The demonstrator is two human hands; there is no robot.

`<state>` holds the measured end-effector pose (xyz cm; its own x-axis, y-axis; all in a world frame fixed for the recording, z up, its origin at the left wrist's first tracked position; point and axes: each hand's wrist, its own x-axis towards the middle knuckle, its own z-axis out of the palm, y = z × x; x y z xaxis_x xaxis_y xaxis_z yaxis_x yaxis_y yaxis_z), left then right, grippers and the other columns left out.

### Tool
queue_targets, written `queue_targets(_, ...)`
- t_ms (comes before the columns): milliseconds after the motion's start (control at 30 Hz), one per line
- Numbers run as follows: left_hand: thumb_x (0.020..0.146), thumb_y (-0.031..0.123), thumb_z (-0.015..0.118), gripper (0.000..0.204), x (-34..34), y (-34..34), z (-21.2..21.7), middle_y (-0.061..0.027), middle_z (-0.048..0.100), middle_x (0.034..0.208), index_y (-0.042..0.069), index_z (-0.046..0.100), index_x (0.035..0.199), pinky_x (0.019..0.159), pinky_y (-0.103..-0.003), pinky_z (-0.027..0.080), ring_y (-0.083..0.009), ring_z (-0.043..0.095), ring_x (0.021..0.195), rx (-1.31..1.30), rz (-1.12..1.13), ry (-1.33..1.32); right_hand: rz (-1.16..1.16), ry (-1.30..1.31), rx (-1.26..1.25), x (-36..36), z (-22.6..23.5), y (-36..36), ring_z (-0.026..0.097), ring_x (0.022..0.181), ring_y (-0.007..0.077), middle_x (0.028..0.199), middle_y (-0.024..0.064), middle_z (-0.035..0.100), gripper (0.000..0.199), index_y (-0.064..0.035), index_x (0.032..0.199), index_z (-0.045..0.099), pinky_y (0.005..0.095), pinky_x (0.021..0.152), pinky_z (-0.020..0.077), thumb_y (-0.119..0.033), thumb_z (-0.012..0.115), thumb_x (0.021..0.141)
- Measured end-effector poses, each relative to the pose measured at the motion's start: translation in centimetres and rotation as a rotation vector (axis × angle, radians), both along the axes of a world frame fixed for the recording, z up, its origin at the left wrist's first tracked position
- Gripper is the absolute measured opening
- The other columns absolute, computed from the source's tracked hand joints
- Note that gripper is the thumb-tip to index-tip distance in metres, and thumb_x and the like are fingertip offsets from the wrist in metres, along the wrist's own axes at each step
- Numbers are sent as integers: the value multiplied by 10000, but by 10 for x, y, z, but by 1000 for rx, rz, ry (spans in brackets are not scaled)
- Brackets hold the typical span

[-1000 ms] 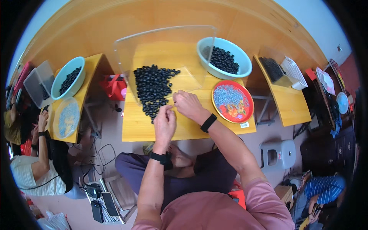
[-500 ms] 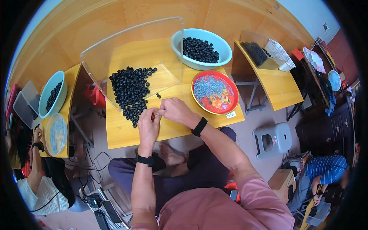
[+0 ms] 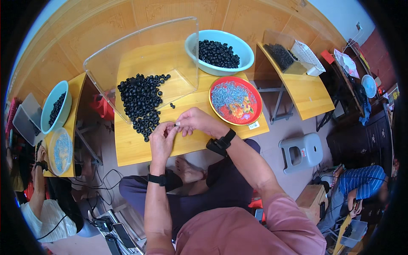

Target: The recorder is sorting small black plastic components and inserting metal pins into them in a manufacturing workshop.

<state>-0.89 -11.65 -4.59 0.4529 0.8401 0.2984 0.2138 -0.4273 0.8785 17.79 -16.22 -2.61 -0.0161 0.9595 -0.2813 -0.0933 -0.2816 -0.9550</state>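
Observation:
Over the near part of the yellow table (image 3: 187, 143), my two hands meet at the fingertips. My left hand (image 3: 162, 139) is closed in a pinch, with a small dark piece showing at its tips, like the black round pieces on the table. My right hand (image 3: 196, 121) pinches against it from the right; what its fingers hold is hidden. Beyond my left hand lies a pile of small black round pieces with holes (image 3: 138, 100). A loose pair of them (image 3: 172, 106) sits just beyond my fingertips. Right of my hands, a red flowered tray (image 3: 213, 95) holds many tiny bluish-silver pieces (image 3: 229, 95).
A clear plastic bin (image 3: 140, 32) stands on its side around the pile. Behind the tray is a light-blue basin (image 3: 247, 51) of black pieces. A grey stool (image 3: 312, 151) stands at right. Co-workers sit left, by a white-shirted arm (image 3: 39, 193), and lower right, in a blue striped shirt (image 3: 361, 180).
My right wrist has turned, so the device on its band now shows below it. The fingertips remain together, and a dark piece has become visible between them. The view has shifted slightly.

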Motion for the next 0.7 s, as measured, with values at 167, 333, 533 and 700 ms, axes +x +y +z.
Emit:
queue_targets(167, 869, 84, 788, 197, 2, -4, 8, -84, 684, 778, -8, 721, 1030, 617, -288, 504, -143, 600, 643, -33, -83, 9, 26, -100, -38, 3, 3, -4, 687, 643, 136, 843, 79, 729, 274, 44, 1042, 690, 245, 524, 484, -197, 742, 923)
queue_targets(333, 865, 78, 790, 211, -1, -3, 0, -82, 694, 772, -10, 715, 1041, 633, -290, 522, -136, 619, 656, -82, -70, 12, 15, -173, -9, -4, 10, -16, 681, 639, 121, 826, 75, 719, 278, 32, 1043, 696, 254, 530, 495, -205, 751, 907)
queue_targets(533, 871, 68, 776, 200, -2, -4, 3, -99, 711, 793, -19, 699, 1034, 661, -297, 536, -157, 658, 681, -47, -44, 28, -411, -1220, 272, 51, 56, -58, 713, 826, 368, 881, 173, 727, 122, -91, 899, 746, 463, 699, 555, -159, 647, 882)
queue_targets(700, 872, 62, 770, 196, -1, -6, 7, -103, 705, 800, -19, 696, 1036, 671, -302, 535, -165, 655, 693, -39, -59, 41, -430, -1462, -22, 110, 48, -82, 704, 865, 396, 893, 196, 734, 131, -78, 879, 750, 510, 759, 544, -112, 625, 862)
